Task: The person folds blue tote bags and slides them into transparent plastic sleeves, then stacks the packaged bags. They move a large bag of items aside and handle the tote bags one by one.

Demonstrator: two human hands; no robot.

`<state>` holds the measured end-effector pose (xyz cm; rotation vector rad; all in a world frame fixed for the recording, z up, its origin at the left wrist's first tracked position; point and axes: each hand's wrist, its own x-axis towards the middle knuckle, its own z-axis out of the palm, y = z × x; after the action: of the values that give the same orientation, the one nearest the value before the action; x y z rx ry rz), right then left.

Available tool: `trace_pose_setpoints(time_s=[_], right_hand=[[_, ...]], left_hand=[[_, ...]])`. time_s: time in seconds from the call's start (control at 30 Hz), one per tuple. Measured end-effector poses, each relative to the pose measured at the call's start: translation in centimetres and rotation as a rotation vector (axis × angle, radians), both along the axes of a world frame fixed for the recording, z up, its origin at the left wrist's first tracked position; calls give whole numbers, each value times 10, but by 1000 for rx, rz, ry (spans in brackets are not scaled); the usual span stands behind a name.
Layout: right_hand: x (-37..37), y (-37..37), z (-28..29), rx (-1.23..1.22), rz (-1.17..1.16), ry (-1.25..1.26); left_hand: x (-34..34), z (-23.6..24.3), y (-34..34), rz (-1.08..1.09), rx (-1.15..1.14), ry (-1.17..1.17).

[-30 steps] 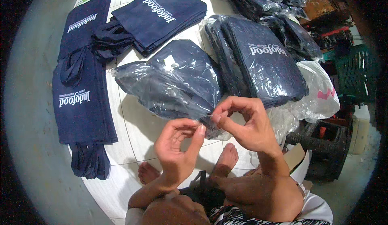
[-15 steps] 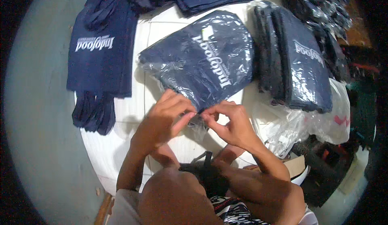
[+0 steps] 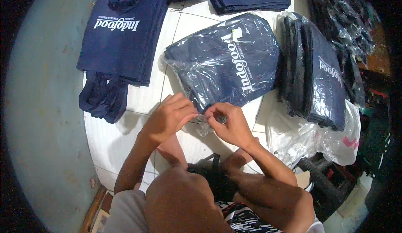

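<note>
A stack of navy blue cloth tote bags with white printing lies in a clear plastic sleeve on the tiles in front of me. Its near corner points toward my body. At that corner my left hand pinches the sleeve's clear plastic edge between thumb and fingers. Close beside it, my right hand is closed in a pinch on the same gathered plastic, its thumb and forefinger curled into a ring. The exact fold between the fingertips is too small to make out.
Unwrapped navy tote bags lie at the left, with more bags at the far side. On the right are plastic-wrapped bag stacks, crumpled clear plastic and a dark wrapped pile. A grey wall bounds the left.
The view has shifted, so the bags appear farther right. Both hands stay at the sleeve's near corner; the right fingers have curled closer and the fingertips have moved slightly.
</note>
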<state>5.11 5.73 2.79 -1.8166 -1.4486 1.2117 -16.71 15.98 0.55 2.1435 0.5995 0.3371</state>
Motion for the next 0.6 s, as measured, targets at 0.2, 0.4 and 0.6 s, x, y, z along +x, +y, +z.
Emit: trace_pose_setpoints(time_s=[0.2, 0.4, 0.6], right_hand=[[-1, 14, 9, 38, -18, 19], [-4, 15, 10, -105, 54, -49], [3, 6, -14, -244, -90, 225]], left_hand=[[-3, 3, -3, 8, 83, 35], [-3, 6, -4, -6, 107, 116], [-4, 2, -4, -27, 190, 27]])
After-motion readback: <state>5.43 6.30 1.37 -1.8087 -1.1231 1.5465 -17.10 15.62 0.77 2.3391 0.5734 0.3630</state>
